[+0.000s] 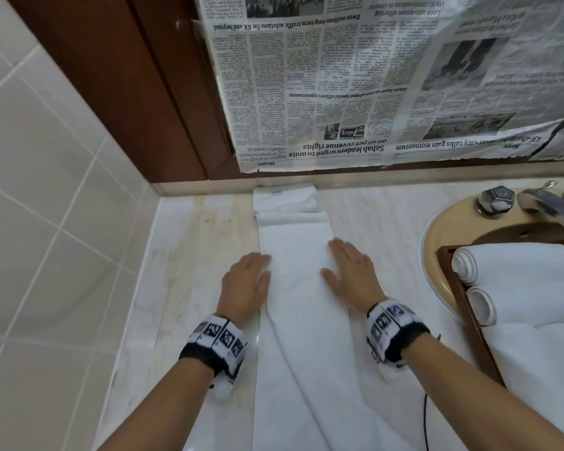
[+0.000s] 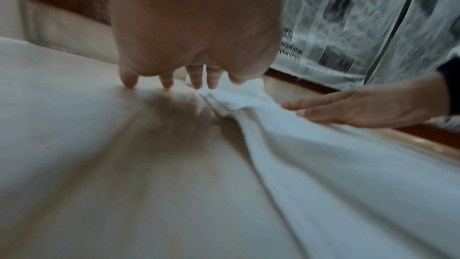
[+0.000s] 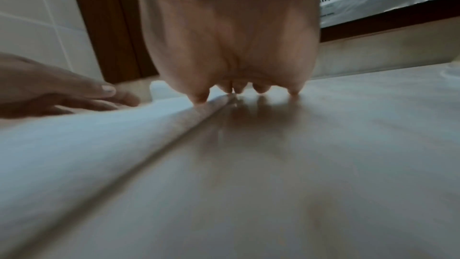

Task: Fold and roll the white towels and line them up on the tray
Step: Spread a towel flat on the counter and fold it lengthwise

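A long white towel [image 1: 295,288], folded into a narrow strip, lies lengthwise on the marble counter [image 1: 189,262], its far end bunched against the back wall. My left hand [image 1: 246,281] lies flat at its left edge, fingers straight. My right hand [image 1: 349,268] lies flat at its right edge. In the left wrist view the left hand [image 2: 174,84] has its fingertips on the counter and the towel [image 2: 311,157]; the right hand [image 2: 361,109] lies across from it. Two rolled white towels [image 1: 518,263] lie on the dark wooden tray [image 1: 469,323] at the right.
The tray sits across a beige sink [image 1: 437,229] with a chrome tap [image 1: 534,200] behind it. More white towel cloth [image 1: 541,369] hangs over the tray's near part. Newspaper [image 1: 372,76] covers the wall behind. White tiles [image 1: 46,190] close off the left.
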{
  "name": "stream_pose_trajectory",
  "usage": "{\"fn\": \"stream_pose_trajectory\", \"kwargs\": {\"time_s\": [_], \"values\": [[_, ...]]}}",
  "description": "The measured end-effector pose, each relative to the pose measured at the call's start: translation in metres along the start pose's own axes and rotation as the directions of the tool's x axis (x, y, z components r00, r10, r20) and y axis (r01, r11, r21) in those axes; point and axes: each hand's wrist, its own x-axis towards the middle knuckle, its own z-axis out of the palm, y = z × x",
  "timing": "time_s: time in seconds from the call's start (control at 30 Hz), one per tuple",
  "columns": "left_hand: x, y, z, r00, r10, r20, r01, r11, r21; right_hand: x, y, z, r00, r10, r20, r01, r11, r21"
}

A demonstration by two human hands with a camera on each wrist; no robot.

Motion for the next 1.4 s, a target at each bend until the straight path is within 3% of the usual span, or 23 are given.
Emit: {"fn": "stream_pose_trajectory", "kwargs": {"time_s": [0.13,0.3,0.53,0.7,0.93,1.17,1.4], "values": [[-0.038,-0.015,0.006,0.982,0.161,0.102,-0.148,0.982,-0.121,-0.091,-0.035,0.017,0.988,-0.036,-0.150,0.057,0.990,0.133],[-0.060,-0.016,0.008,0.958,0.208,0.197,-0.197,0.977,-0.077,-0.165,-0.058,0.042,0.989,0.083,0.119,-0.093,0.993,0.075],[-0.074,-0.004,-0.002,0.987,0.136,0.087,-0.126,0.986,-0.108,-0.188,-0.092,0.040,0.967,0.201,0.159,-0.225,0.963,0.149],[-0.081,-0.009,-0.008,0.985,0.164,0.053,-0.158,0.982,-0.100,-0.204,-0.143,0.033,0.993,0.108,0.041,-0.115,0.957,0.265],[-0.092,-0.020,-0.010,0.986,0.158,0.045,-0.154,0.984,-0.089,-0.218,-0.187,0.086,0.979,0.084,0.188,-0.114,0.981,0.156],[-0.099,-0.018,-0.006,0.996,0.087,0.013,-0.087,0.996,-0.023,-0.221,-0.173,0.107,0.977,0.079,0.200,-0.124,0.966,0.227],[-0.092,0.009,0.012,0.991,0.114,0.075,-0.115,0.993,-0.001,-0.226,-0.106,0.075,0.974,0.174,0.145,-0.206,0.946,0.249]]}}
